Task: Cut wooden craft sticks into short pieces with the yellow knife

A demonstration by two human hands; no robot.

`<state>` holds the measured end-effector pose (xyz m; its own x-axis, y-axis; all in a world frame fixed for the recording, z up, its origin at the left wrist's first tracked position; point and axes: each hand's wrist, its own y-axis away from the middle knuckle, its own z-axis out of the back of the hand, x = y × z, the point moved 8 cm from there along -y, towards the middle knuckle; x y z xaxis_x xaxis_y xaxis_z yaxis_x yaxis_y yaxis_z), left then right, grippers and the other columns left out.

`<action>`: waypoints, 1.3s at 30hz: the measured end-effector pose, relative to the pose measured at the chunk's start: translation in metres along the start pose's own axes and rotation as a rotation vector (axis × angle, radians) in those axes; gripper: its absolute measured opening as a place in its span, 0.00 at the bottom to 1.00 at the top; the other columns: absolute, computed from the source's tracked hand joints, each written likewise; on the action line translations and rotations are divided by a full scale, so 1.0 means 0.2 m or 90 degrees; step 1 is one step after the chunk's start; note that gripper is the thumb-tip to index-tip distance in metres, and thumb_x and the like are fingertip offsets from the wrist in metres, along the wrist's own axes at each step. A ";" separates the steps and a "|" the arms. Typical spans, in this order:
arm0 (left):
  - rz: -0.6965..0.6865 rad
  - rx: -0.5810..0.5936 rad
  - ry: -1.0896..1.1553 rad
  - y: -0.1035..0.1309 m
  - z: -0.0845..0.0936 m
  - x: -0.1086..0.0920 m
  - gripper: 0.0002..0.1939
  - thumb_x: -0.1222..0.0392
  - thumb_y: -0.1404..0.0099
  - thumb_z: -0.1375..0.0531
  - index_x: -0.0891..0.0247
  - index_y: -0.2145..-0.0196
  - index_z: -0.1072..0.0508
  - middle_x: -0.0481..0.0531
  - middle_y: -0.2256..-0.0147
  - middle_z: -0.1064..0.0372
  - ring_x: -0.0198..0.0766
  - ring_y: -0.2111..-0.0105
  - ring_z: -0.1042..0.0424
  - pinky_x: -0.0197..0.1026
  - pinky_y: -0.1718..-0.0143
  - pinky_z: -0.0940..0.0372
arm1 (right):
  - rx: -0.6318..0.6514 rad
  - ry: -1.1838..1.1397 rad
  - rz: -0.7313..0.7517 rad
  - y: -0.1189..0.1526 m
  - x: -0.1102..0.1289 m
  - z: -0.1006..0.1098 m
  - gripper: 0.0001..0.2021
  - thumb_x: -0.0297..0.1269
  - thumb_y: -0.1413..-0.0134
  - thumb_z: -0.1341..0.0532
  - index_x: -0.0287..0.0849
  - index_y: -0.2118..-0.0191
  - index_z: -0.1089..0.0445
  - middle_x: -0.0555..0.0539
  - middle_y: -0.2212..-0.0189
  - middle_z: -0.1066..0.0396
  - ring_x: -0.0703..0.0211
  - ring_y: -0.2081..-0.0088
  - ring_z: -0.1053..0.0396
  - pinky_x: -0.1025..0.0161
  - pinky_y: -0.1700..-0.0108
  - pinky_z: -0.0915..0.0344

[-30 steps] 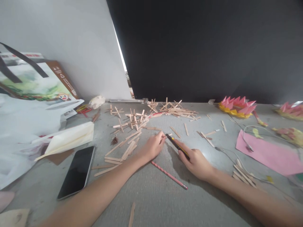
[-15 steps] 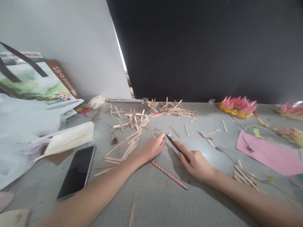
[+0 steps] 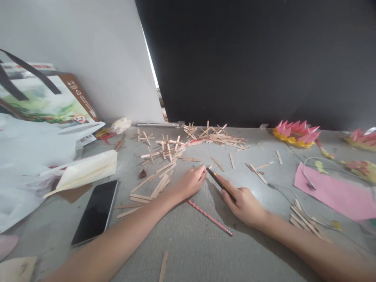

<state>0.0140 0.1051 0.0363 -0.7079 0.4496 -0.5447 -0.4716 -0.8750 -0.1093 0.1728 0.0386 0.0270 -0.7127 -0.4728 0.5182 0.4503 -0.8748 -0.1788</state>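
Observation:
My left hand [image 3: 192,182] is closed with its fingertips pressed down near the middle of the grey table. Just past those fingertips shows the pale end of a craft stick [image 3: 210,167]; the hand covers the rest. My right hand [image 3: 245,203] is wrapped around a black and yellow utility knife [image 3: 221,183]. The knife's tip points up and left, close beside the left fingertips and the stick end. Whether the blade touches the stick, I cannot tell. A pink twisted pencil [image 3: 210,218] lies on the table between my forearms.
Loose craft sticks [image 3: 160,187] and crossed-stick pieces [image 3: 169,149] spread behind and left of my hands. A phone [image 3: 95,213], a white plastic bag [image 3: 32,156] and a printed bag [image 3: 49,96] are at left. Pink paper [image 3: 331,194], a cable [image 3: 293,194] and a pink-yellow paper flower [image 3: 296,134] are at right.
The view has shifted very slightly. Both hands and the utility knife stay in nearly the same place.

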 end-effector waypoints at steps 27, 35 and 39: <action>0.081 -0.055 0.525 0.01 -0.05 -0.01 0.18 0.44 0.30 0.38 0.63 0.64 0.28 0.45 0.79 0.32 0.33 0.78 0.35 0.36 0.71 0.40 | -0.269 -0.279 -0.179 0.01 -0.22 0.14 0.21 0.54 0.32 0.41 0.45 0.44 0.29 0.50 0.68 0.27 0.53 0.68 0.29 0.61 0.66 0.33; 0.063 0.057 0.574 0.07 -0.14 -0.14 0.19 0.43 0.28 0.40 0.63 0.64 0.28 0.45 0.80 0.33 0.33 0.78 0.34 0.36 0.71 0.41 | -0.210 -0.417 -0.200 -0.01 -0.23 0.08 0.22 0.55 0.32 0.42 0.47 0.41 0.33 0.54 0.76 0.34 0.54 0.74 0.33 0.61 0.70 0.34; 0.067 0.059 0.600 0.08 -0.14 -0.15 0.18 0.44 0.27 0.40 0.63 0.65 0.29 0.46 0.79 0.32 0.33 0.77 0.34 0.37 0.69 0.39 | -0.191 -0.420 -0.199 -0.02 -0.22 0.07 0.22 0.55 0.33 0.42 0.46 0.42 0.32 0.55 0.78 0.35 0.55 0.75 0.34 0.61 0.71 0.36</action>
<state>0.0434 0.0731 0.0281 -0.0529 0.0044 -0.9986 -0.4975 -0.8672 0.0225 0.2098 0.0646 0.0157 -0.2741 -0.1221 0.9539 0.0508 -0.9924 -0.1124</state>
